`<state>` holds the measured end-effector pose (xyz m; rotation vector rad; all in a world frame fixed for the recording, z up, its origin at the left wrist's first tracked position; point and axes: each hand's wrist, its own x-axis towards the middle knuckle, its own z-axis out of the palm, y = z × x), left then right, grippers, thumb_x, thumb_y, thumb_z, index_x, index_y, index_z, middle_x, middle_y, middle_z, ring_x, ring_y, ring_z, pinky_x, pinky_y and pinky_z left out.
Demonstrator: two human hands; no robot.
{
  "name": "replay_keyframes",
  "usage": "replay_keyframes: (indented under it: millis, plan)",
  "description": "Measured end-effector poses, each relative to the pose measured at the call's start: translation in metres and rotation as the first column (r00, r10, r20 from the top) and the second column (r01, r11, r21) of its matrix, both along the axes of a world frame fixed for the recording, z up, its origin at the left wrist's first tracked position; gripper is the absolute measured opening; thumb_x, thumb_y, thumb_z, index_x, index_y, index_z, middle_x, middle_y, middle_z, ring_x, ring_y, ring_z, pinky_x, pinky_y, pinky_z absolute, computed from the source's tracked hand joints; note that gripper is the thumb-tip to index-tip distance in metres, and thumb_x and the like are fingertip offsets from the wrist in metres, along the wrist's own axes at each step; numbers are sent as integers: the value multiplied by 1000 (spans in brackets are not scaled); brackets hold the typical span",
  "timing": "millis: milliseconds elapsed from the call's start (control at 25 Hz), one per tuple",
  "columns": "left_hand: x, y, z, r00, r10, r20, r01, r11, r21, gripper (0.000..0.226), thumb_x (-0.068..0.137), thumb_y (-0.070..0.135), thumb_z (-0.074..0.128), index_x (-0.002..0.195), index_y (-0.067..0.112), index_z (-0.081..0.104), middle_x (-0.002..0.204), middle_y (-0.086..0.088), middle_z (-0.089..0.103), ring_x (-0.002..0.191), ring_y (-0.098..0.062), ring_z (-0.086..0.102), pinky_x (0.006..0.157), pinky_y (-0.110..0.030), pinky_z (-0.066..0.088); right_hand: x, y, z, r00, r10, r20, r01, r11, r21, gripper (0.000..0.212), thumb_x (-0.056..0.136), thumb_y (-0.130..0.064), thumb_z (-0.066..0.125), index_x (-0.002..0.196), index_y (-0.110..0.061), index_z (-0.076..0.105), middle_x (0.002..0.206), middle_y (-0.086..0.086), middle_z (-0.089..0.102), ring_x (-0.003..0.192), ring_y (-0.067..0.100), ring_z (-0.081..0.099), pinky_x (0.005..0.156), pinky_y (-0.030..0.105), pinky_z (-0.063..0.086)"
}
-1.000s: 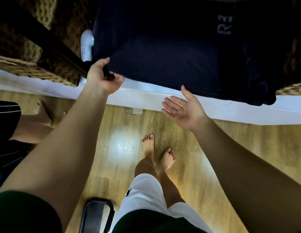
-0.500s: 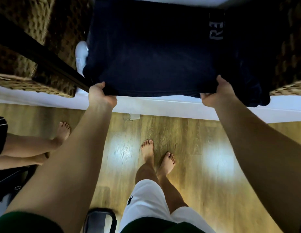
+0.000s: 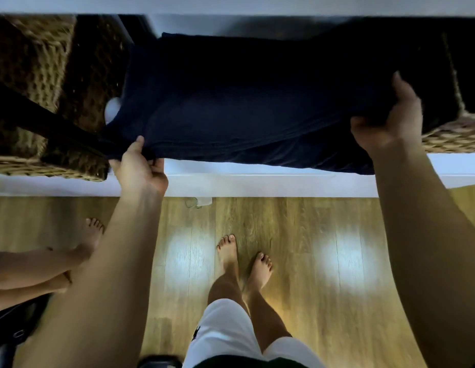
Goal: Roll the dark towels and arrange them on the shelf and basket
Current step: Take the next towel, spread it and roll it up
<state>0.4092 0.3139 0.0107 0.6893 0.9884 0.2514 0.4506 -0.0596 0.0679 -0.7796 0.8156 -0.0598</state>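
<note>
Dark towel [image 3: 257, 102] front corners pinched by left hand [image 3: 139, 171], right hand [image 3: 387, 120] fingers.

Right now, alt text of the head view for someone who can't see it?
The left hand pinches and the right hand grips the near corners of a dark navy towel lying on a white shelf, between a left wicker basket and a right wicker basket. Bare feet stand on a wooden floor.

Both arms extended forward, left grip [image 3: 139, 171] pinching, right grip [image 3: 388, 122] clenched
</note>
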Motion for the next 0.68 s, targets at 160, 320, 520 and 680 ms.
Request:
replay_keyframes:
  millis: [160,320,520,680]
  plan:
    - [-17,0,39,989,22,146,-28,999,40,63,86,-6,62,140,21,41,120,-16,68,96,-25,73,75,-34,61,-30,-15,36,999,44,-12,-44,999,20,37,94,-39,60,125,-20,67,114,4,74,101,22,72,75,33,61]
    - [-42,12,102,961,-50,270,20,993,113,59,87,8,65,142,12,43,131,-17,62,101,-28,71,73,-35,59,-77,-44,79,995,-38,97,30,996,79,69,61,-37,75,128,-23,65,121,1,71,111,21,68,91,35,55]
    - [-83,0,171,967,22,254,-78,974,213,56,82,36,71,132,19,54,121,-10,68,105,-31,69,76,-51,58,-136,-85,125,988,-117,104,125,989,-74,27,84,-39,67,105,-23,66,98,-4,77,106,17,68,85,33,58]
    - [-107,-22,236,923,26,384,-98,981,169,47,87,33,70,128,16,58,113,-6,71,95,-23,73,70,-40,60,-171,-135,178,955,-215,206,243,963,-117,27,82,-25,73,107,-19,65,98,-4,74,93,14,72,64,25,58]
